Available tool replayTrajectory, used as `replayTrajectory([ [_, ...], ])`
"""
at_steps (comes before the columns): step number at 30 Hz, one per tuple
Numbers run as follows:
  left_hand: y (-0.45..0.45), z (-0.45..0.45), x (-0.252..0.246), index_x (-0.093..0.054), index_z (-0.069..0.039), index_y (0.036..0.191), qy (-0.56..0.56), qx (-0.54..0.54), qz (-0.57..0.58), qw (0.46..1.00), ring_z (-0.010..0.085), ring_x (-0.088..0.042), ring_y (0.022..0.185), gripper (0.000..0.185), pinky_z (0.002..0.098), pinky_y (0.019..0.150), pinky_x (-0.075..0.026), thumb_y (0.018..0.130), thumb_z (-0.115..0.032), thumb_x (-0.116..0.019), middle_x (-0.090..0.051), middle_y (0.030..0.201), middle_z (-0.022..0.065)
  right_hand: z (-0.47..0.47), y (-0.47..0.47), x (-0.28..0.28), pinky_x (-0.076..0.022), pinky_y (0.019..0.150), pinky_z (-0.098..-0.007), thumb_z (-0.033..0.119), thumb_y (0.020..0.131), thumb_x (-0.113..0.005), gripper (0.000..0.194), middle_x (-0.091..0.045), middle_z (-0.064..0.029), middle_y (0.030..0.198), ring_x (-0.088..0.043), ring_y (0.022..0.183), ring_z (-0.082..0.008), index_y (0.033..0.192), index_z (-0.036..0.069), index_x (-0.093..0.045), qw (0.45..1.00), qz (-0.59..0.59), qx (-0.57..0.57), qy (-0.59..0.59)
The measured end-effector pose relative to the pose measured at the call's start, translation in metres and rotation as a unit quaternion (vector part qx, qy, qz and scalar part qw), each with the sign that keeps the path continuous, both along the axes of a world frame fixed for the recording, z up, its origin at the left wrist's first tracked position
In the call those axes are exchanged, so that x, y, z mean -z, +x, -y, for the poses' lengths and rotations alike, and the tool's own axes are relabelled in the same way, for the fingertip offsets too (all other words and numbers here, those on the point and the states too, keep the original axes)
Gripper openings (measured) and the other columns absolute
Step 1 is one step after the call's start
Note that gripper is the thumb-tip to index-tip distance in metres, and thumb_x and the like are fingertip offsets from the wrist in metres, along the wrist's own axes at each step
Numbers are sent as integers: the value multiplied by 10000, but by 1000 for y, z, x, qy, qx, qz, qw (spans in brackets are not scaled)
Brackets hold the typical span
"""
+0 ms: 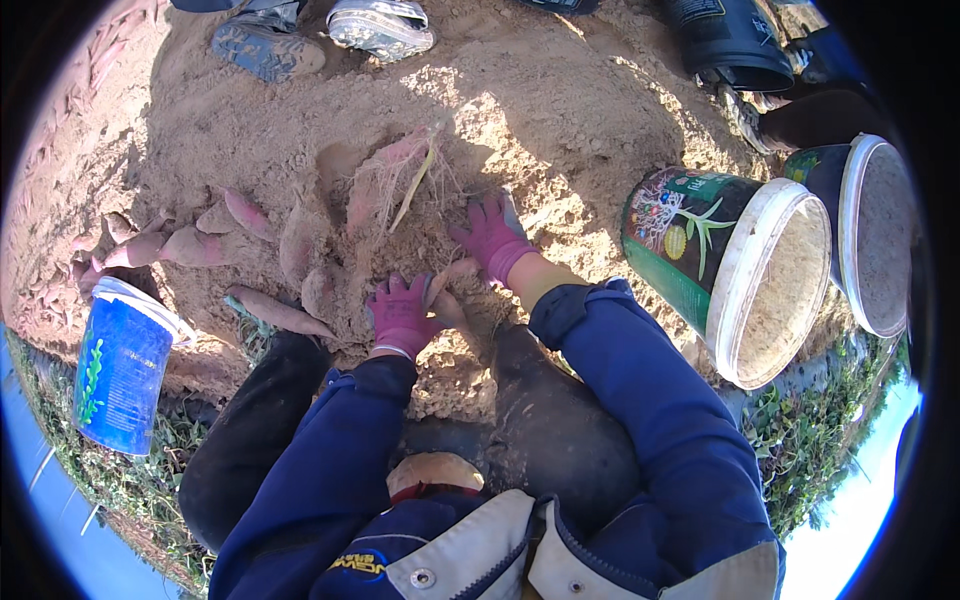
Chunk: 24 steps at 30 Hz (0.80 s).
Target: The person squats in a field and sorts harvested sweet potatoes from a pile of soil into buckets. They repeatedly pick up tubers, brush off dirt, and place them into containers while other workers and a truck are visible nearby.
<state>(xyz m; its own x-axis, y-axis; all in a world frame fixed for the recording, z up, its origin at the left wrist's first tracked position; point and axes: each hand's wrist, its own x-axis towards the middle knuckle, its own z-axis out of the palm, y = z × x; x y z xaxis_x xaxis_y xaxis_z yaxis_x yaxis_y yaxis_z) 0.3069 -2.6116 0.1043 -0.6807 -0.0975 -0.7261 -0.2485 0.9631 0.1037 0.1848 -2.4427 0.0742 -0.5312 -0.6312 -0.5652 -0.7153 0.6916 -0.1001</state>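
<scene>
My left hand [403, 315], in a pink knitted work glove, lies palm down with spread fingers on loose soil beside a soil-covered sweet potato [451, 311]. My right hand [495, 232], gloved alike, rests on the soil further forward, fingers apart, near another slim root [454, 274]. Ahead of both hands, a cluster of pinkish sweet potatoes [367, 191] sits partly buried, with a pale stem and fine roots [420, 176] over it. Left of my left hand lies a long sweet potato [281, 311]. Several more [196, 247] lie in a pile beyond it.
A blue plastic bucket [124, 375] leans at the left. Two large buckets, one green and black [682, 247] and one dark with a white rim [850, 240], lie tipped at the right. A black bucket [731, 45] and other people's shoes [266, 49] are at the top. Green vines [802, 427] border the soil.
</scene>
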Motion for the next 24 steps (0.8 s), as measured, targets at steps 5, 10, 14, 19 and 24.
replayTrajectory([
  [5,24,-22,3,-479,-426,1375,34,107,-30,993,444,-269,1400,807,714,1075,-185,647,-579,-792,-386,1466,153,-8,10,2,-324,1042,-561,414,695,-769,549,-565,-76,1252,-479,1227,-321,1208,275,-629,996,30,-81,23],
  [10,21,-21,25,-518,-390,1346,39,198,-48,978,451,-319,1364,660,639,1061,-308,740,-427,-775,-381,1481,129,-57,35,-15,-332,1045,-538,435,632,-784,507,-579,-49,1164,-502,1155,-301,1100,274,-673,990,-55,-20,-130],
  [14,4,7,21,-575,-265,1312,96,197,-24,975,439,-456,1276,601,465,1028,-438,753,-358,-775,-402,1462,170,-82,35,-52,-345,1031,-543,364,554,-842,535,-579,-57,1112,-503,1130,-316,1032,205,-663,976,-39,47,-211],
  [19,-12,24,-14,-572,-130,1309,239,-182,-172,938,379,-508,1248,615,437,1025,-443,782,-386,-759,-439,1435,201,-99,10,-104,-469,937,-461,290,560,-877,611,-574,-77,1088,-556,1084,-321,1089,134,-615,882,-100,269,-373],
  [24,-2,-17,-7,-594,-308,1306,180,268,-21,946,389,-379,1371,420,502,1054,-400,893,-375,-614,-421,1486,101,-137,-6,-170,-514,778,-277,44,727,-803,528,-646,-64,1019,-599,935,-121,1198,-13,-570,539,-31,551,-636],
])
